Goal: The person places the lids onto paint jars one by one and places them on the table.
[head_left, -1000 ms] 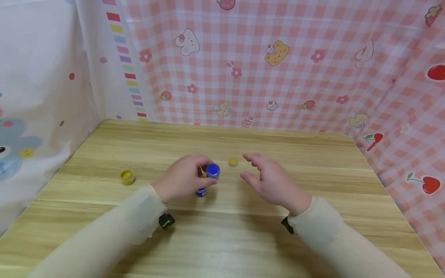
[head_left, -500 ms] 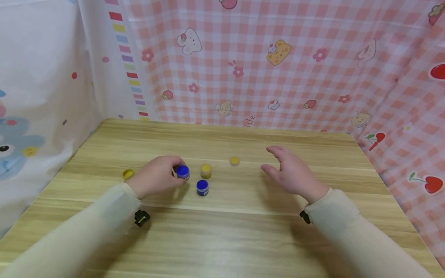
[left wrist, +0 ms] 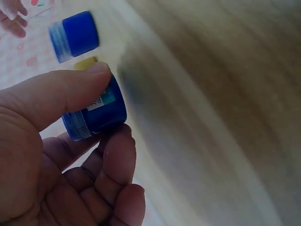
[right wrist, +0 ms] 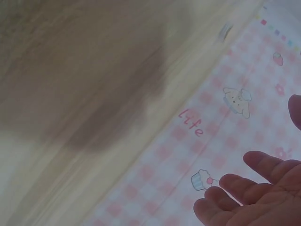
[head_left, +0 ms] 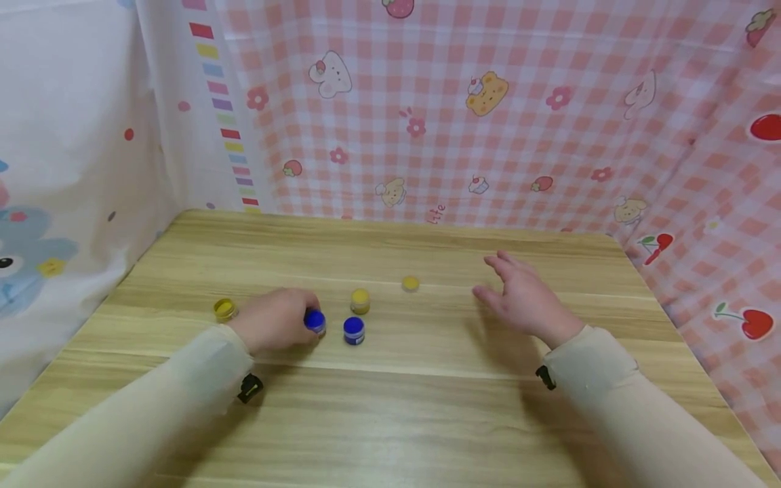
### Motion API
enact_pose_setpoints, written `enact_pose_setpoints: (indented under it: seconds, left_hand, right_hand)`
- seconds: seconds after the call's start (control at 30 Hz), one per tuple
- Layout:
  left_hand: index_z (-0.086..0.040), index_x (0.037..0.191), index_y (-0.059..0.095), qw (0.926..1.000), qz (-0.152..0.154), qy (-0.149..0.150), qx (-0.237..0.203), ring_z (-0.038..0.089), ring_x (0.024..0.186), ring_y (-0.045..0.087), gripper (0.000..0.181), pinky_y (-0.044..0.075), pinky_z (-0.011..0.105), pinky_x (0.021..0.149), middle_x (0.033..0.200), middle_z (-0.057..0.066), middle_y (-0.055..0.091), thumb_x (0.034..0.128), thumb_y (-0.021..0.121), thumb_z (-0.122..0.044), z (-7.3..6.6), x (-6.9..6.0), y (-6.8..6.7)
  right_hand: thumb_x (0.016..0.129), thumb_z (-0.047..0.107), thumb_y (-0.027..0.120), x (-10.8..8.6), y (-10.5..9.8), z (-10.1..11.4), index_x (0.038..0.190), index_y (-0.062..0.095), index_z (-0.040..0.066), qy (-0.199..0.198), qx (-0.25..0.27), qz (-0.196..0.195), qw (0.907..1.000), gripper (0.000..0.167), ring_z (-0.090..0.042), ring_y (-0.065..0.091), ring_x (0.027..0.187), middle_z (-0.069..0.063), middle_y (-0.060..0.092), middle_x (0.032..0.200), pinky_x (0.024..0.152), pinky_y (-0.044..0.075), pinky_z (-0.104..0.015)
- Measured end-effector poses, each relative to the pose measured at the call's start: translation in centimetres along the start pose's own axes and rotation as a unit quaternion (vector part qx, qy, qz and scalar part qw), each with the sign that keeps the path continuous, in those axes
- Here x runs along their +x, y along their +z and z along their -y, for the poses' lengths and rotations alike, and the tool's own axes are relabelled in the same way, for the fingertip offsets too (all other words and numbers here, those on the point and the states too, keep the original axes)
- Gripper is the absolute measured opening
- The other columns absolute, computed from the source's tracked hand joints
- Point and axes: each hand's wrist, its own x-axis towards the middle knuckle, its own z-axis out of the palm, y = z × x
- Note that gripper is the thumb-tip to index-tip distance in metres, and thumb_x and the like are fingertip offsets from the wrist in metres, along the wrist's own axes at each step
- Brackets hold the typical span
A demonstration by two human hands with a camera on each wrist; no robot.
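My left hand [head_left: 277, 320] pinches a small blue paint jar [head_left: 315, 322] between thumb and fingers, low over the table; whether its base touches is unclear. In the left wrist view the held jar [left wrist: 110, 110] lies under the thumb, part of its label showing. Just right of it stands a second blue paint jar [head_left: 354, 331]. A yellow paint jar [head_left: 360, 301] is behind that one. My right hand [head_left: 527, 301] hovers at the right, fingers spread and holding nothing. In the right wrist view its fingers [right wrist: 244, 188] are relaxed.
An open-topped yellow pot [head_left: 225, 310] sits left, close behind the left hand. A small round yellow piece [head_left: 411, 283] lies farther back, near the middle. The wooden table [head_left: 415, 420] meets a pink checked cloth [head_left: 445, 156] at its back edge.
My left hand has carried the blue jar leftward from above the other jars, then down and nearer, beside the second blue jar. The right hand has drifted right, away from the jars.
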Motion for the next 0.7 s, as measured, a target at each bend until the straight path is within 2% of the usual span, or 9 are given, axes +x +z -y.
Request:
enact_pose_setpoints:
  seconds: [0.17, 0.27, 0.7]
  left_hand:
    - [-0.016, 0.114, 0.074, 0.9998, 0.0, 0.002, 0.019, 0.019, 0.093, 0.065, 0.027, 0.057, 0.048, 0.093, 0.108, 0.001, 0.074, 0.0921, 0.082, -0.03, 0.29, 0.21, 0.48]
    - [-0.017, 0.114, 0.075, 0.9999, -0.001, -0.002, 0.016, 0.019, 0.095, 0.066, 0.028, 0.056, 0.049, 0.095, 0.109, 0.001, 0.074, 0.0914, 0.083, -0.031, 0.32, 0.3, 0.59]
    - [-0.017, 0.113, 0.075, 0.9999, -0.001, -0.005, 0.014, 0.018, 0.092, 0.065, 0.028, 0.056, 0.047, 0.093, 0.107, 0.0, 0.074, 0.0901, 0.084, -0.03, 0.27, 0.16, 0.71]
  right_hand:
    - [0.108, 0.039, 0.056, 0.1, 0.04, -0.47, 0.162, 0.032, 0.0, 0.008, 0.003, 0.006, 0.9999, 0.071, -0.053, 0.016, 0.158, -0.03, 0.016, 0.172, 0.125, 0.02, -0.068]
    - [0.108, 0.04, 0.056, 0.19, 0.05, -0.53, 0.163, 0.031, 0.001, 0.013, 0.006, 0.01, 0.9999, 0.072, -0.052, 0.015, 0.158, -0.029, 0.015, 0.172, 0.125, 0.02, -0.068]
    - [0.108, 0.042, 0.057, 0.41, 0.22, -0.36, 0.163, 0.031, 0.002, 0.014, 0.008, 0.011, 0.9998, 0.073, -0.052, 0.015, 0.158, -0.028, 0.014, 0.173, 0.126, 0.019, -0.067]
